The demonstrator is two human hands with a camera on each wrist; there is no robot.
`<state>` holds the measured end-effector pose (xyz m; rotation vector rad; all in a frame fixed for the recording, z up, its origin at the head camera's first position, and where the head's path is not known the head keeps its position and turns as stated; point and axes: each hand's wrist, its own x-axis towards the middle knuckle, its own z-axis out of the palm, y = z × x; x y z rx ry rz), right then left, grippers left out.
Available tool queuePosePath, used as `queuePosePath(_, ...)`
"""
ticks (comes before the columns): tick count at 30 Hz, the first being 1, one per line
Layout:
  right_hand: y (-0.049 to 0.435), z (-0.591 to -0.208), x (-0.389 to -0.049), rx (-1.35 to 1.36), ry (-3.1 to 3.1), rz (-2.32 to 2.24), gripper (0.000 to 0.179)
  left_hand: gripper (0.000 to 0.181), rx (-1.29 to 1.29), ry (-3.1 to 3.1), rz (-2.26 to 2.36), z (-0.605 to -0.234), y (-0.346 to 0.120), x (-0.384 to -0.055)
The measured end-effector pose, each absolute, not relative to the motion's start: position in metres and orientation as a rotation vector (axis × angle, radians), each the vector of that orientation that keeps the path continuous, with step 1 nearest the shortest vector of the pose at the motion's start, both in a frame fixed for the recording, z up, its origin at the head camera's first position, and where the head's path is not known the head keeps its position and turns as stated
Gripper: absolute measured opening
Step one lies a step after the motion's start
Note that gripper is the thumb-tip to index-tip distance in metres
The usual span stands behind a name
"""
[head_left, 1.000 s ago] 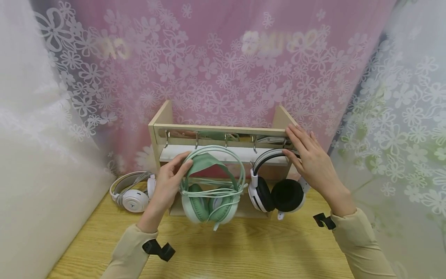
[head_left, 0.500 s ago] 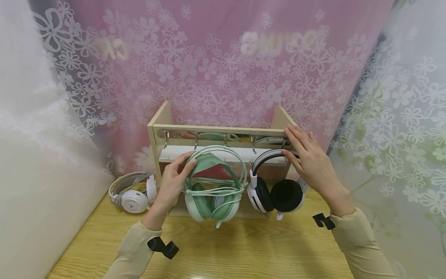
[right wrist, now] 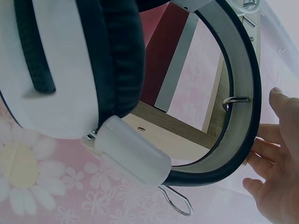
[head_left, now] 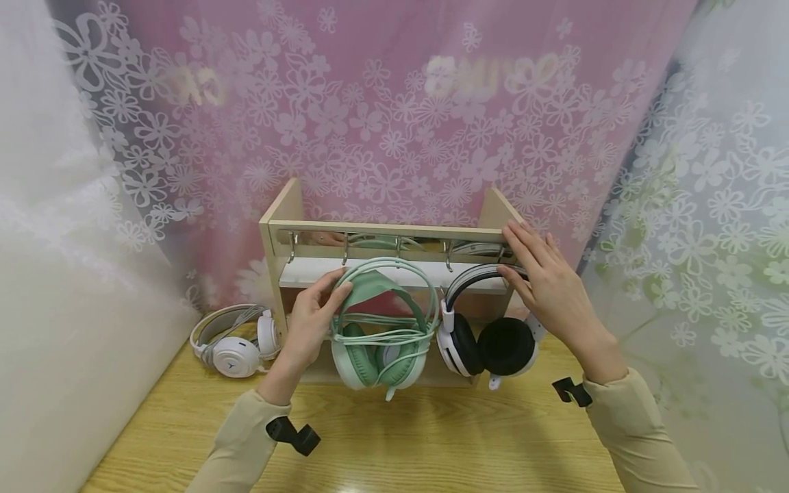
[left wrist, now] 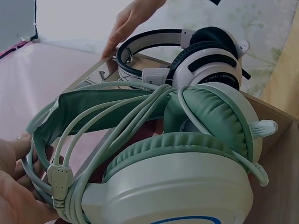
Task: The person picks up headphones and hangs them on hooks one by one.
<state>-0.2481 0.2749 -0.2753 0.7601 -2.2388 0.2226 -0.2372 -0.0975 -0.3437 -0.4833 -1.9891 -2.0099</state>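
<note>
My left hand [head_left: 311, 318] pinches the headband of the mint-green headphones [left wrist: 177, 182], thumb on the near side. Their cable is looped around the band and ear cups. They are held in front of the wooden rack [head_left: 370, 227], just below its row of metal hooks [head_left: 345, 250]. On the rack's right end hang black-and-white headphones [head_left: 465, 342], their band resting over a hook [right wrist: 236, 100] in the right wrist view. My right hand [head_left: 548, 284] rests with extended fingers on the rack's top right corner, its thumb by that headband.
White headphones [head_left: 235, 357] with a bundled cable lie on the wooden table [head_left: 431, 438], left of the rack. A white shelf [head_left: 302, 272] runs behind the hooks. Flowered pink curtain [head_left: 394, 137] hangs behind, with pale sheets at both sides.
My left hand has shifted slightly right with the green headphones, bringing them nearer the black-and-white pair. My right hand stays at the rack's corner.
</note>
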Motion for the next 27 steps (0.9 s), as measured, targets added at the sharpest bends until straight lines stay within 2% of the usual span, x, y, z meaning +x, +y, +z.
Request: queuePosePath(27, 0.275, -0.276, -0.249, 0.762, -2.238, 0.241, 0.07, 0.039, -0.568, -1.97, -1.99, -0.356, -0.094, -0.246)
